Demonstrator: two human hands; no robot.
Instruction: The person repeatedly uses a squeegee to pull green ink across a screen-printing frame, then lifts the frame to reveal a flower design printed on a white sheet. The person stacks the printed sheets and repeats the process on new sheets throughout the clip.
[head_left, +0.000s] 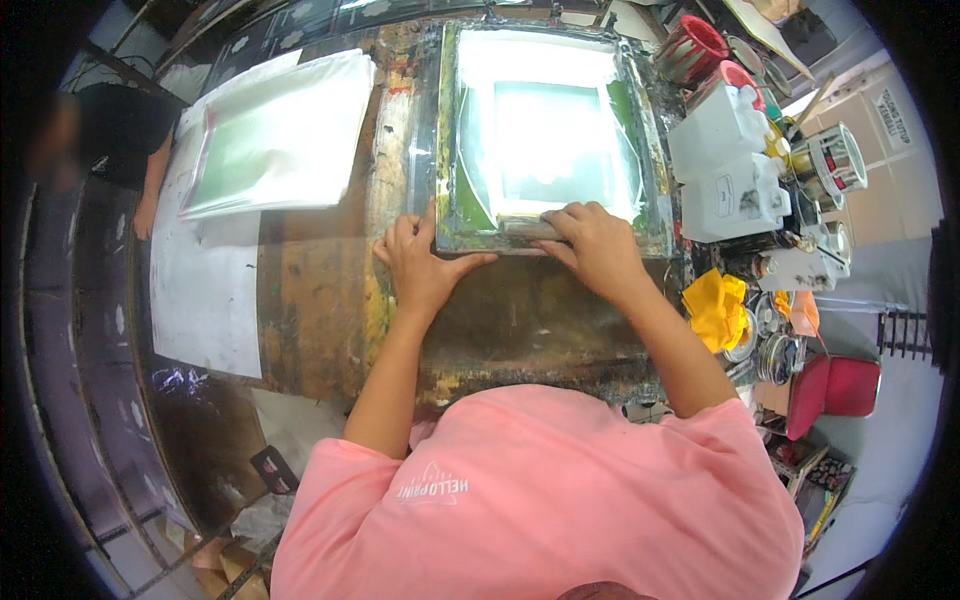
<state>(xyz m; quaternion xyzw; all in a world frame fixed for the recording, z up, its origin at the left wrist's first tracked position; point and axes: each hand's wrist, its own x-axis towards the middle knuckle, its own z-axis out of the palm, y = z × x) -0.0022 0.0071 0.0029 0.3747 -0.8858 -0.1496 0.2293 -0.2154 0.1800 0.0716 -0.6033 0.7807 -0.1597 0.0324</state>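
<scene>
A printing screen (655, 200) lies on the worktable in front of me, with a dark frame and pale mesh bordered in green. At its near left corner, my left hand (425, 262) grips the frame, thumb along the near edge and fingers by the left side. My right hand (598, 245) is closed on a squeegee (522, 226) at the near end of the mesh. The fingers partly cover the squeegee's right part. Bright glare washes out the middle of the screen.
A stack of printed sheets (290, 130) sits left of the screen, over white paper (205, 300). Plastic jugs (735, 195), paint cans (830, 165) and a yellow cloth (715, 308) crowd the right side. Another person (115, 135) stands at the far left, one hand near the table.
</scene>
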